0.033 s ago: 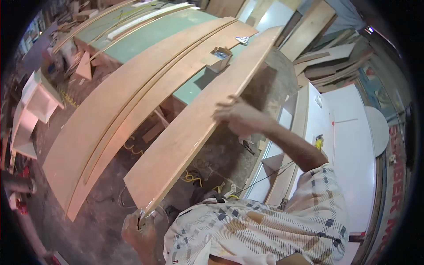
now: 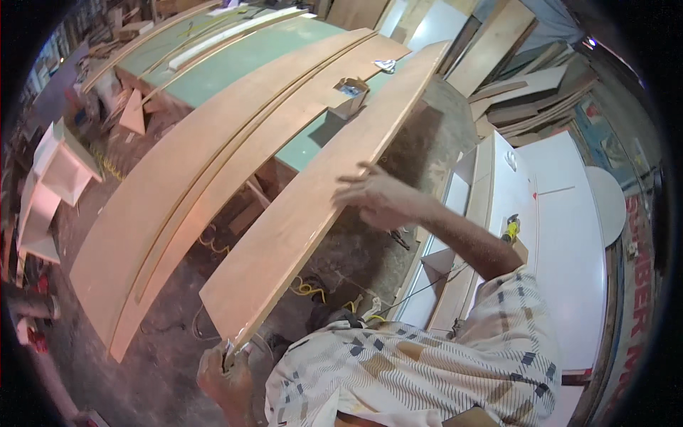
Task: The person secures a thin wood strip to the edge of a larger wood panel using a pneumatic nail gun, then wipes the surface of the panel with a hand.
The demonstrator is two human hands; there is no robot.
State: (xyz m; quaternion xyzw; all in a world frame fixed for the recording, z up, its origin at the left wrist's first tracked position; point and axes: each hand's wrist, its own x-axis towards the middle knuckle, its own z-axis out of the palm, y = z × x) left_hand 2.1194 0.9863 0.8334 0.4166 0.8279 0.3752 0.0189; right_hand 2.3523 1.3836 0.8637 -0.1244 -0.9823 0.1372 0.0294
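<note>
A long, pale wooden board (image 2: 284,235) slants from the lower left toward the far right in front of me. Whitish wet-looking streaks, like glue, lie on its near edge. At the board's near corner, my left hand (image 2: 226,377) is closed with its fingers round the end; a small dark patch between the fingers is too unclear to name. Across the right long edge, about halfway up, reaches my right hand (image 2: 377,197). Its fingers are spread over the board's top face and hold nothing.
A wide curved wooden panel (image 2: 163,185) with a long strip lies left of the board. An open box (image 2: 350,87) and crumpled wrapper (image 2: 385,65) sit beyond. White panels (image 2: 565,249) with a yellow-black tool (image 2: 511,228) stand right. A yellow coiled hose (image 2: 307,288) lies on the floor.
My right hand has shifted slightly left and nearer along the board's edge, its fingers spreading more. The left hand stays at the corner.
</note>
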